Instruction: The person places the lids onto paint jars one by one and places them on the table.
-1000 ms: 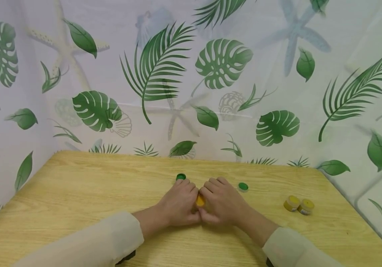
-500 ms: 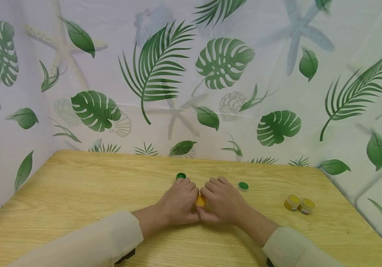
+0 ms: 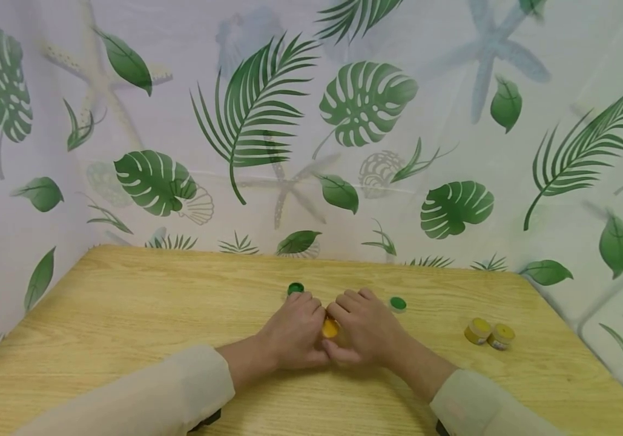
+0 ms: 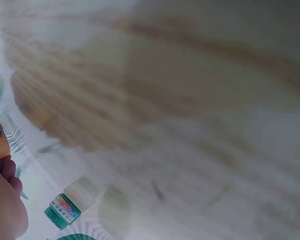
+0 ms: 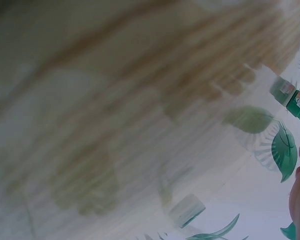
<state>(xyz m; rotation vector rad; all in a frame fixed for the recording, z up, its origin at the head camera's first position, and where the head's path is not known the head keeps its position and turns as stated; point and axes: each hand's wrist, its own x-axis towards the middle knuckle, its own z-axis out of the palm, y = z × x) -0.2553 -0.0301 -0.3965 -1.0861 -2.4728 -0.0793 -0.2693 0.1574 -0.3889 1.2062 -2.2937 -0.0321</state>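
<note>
Both hands meet above the middle of the table, around a small orange-yellow paint jar (image 3: pixel 330 328). My left hand (image 3: pixel 292 330) grips it from the left with curled fingers. From the other side my right hand (image 3: pixel 367 327) holds it, its thumb close to the left thumb. Most of the jar is hidden by the hands; its orange side (image 4: pixel 3 142) shows at the edge of the left wrist view. Just beyond the left knuckles stands an uncapped green paint jar (image 3: pixel 296 288), labelled in the left wrist view. A green-topped lid (image 3: pixel 398 304) lies beyond the right hand.
Two small yellow-topped round containers (image 3: pixel 477 331) sit side by side on the right part of the wood-grain table (image 3: pixel 169 303). A leaf-printed cloth (image 3: pixel 300 121) hangs behind the table and along its sides.
A little more of the orange-yellow jar's top shows between the hands, as the right hand shifts slightly to the right. The green jar, the lid and the yellow containers stay put.
</note>
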